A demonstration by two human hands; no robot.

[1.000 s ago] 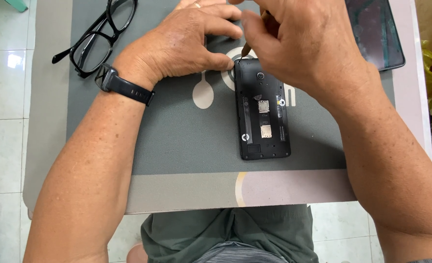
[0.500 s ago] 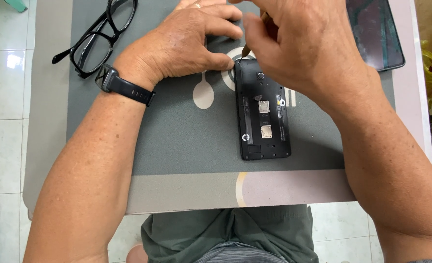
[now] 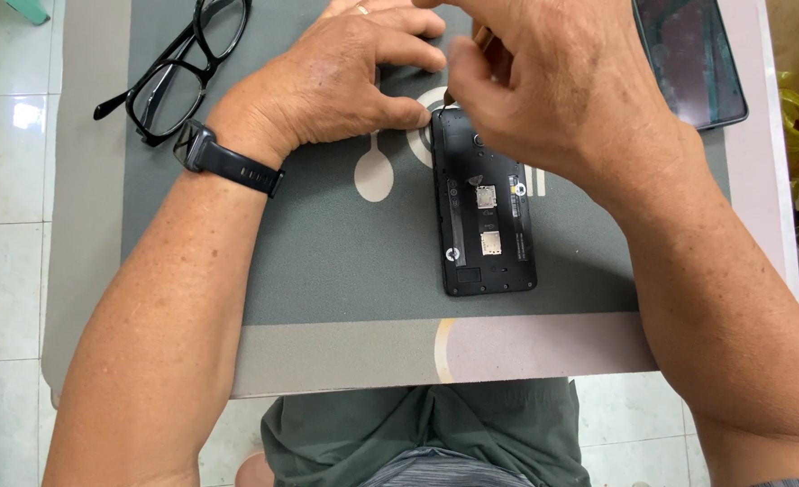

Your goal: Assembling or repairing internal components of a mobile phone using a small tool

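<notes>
Black phone [image 3: 488, 212] with its back cover off, lying flat just right of centre frame on a grey mat [image 3: 327, 261], long side running up and down the picture. Card slots and a small white sticker showing in its open back.

Left hand [image 3: 345, 77] at upper centre, palm down on the mat, fingers curled in narrow, thumb tip pressed against the phone's upper left corner. Black watch [image 3: 223, 160] strapped on that wrist.

Right hand [image 3: 552, 81] at upper right of centre, over the phone's top end, fingers pinched tight around a thin tool with a brownish handle [image 3: 481, 38]; dark tip pointing down to the phone's top left corner, probably touching it, though too hidden by the fingers to be sure.

Black-framed glasses [image 3: 178, 72] at upper left, folded open on the mat, well apart from the phone. Dark tablet [image 3: 692, 59] at upper right, screen up. Mat resting on a pale table [image 3: 84, 225], with white floor tiles [image 3: 3, 180] along the left edge. Green shorts [image 3: 417, 433] at bottom centre.
</notes>
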